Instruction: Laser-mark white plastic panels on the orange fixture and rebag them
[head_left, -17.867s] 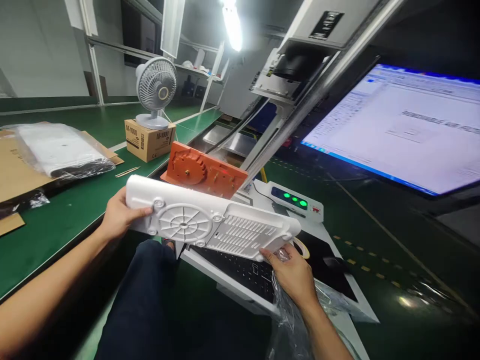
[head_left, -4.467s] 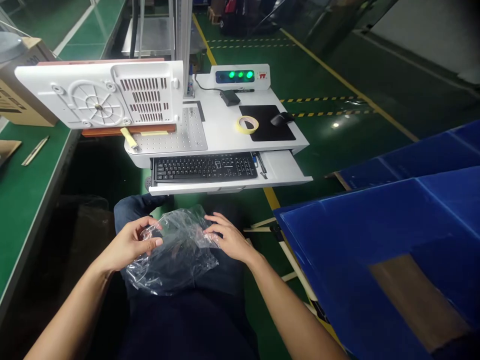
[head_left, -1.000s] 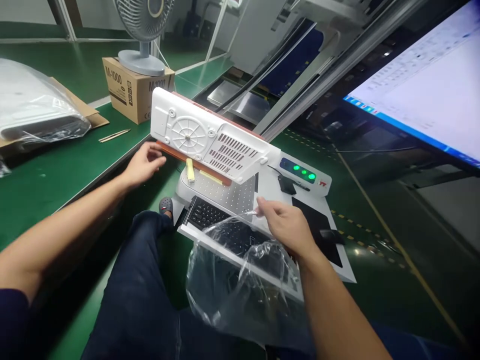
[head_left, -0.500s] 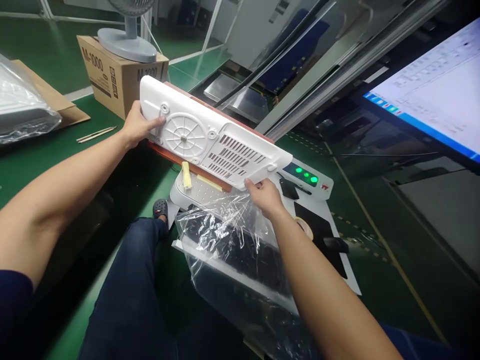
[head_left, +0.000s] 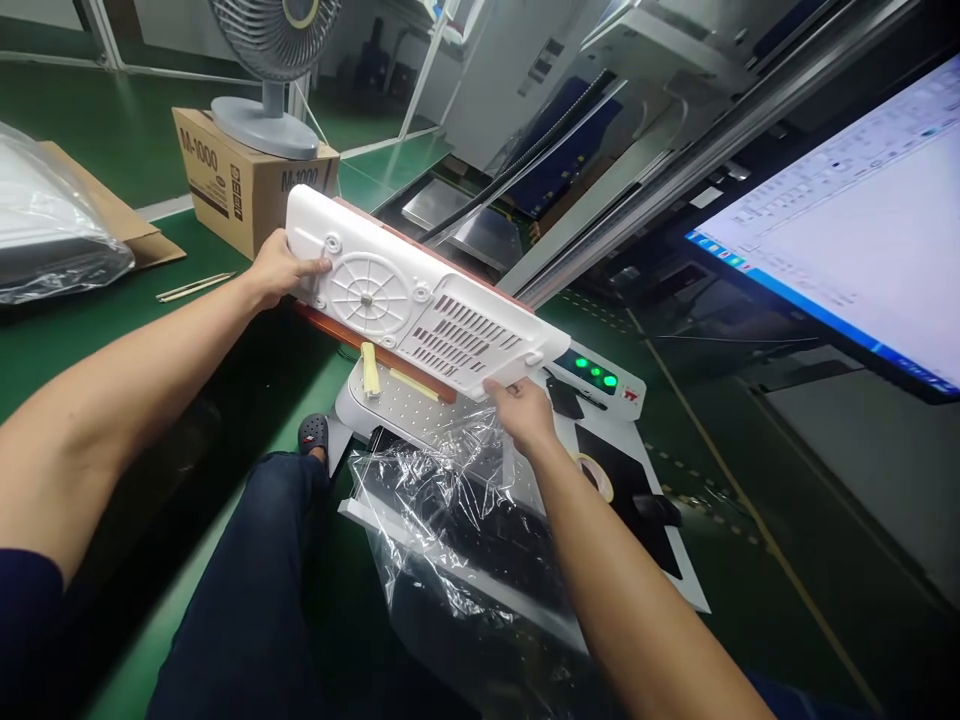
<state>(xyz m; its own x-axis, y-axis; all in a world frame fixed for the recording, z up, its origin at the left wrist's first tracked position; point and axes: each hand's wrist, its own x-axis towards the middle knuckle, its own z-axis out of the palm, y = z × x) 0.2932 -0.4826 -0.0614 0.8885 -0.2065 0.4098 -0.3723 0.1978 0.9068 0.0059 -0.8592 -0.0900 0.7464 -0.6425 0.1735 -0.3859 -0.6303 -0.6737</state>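
Note:
A long white plastic panel with a round ribbed disc and vent slots lies on an orange fixture above a perforated white machine table. My left hand grips the panel's left end. At the panel's lower right corner my right hand holds its edge, and a clear plastic bag hangs from that same hand over the keyboard tray and my lap.
A cardboard box with a desk fan on it stands on the green bench behind. A bagged white part lies at far left. A control box with green lights, tape roll, mouse pad and monitor are to the right.
Both hands reached from the bag up to the panel on the fixture: the left took its left end, the right its lower right corner while still carrying the bag.

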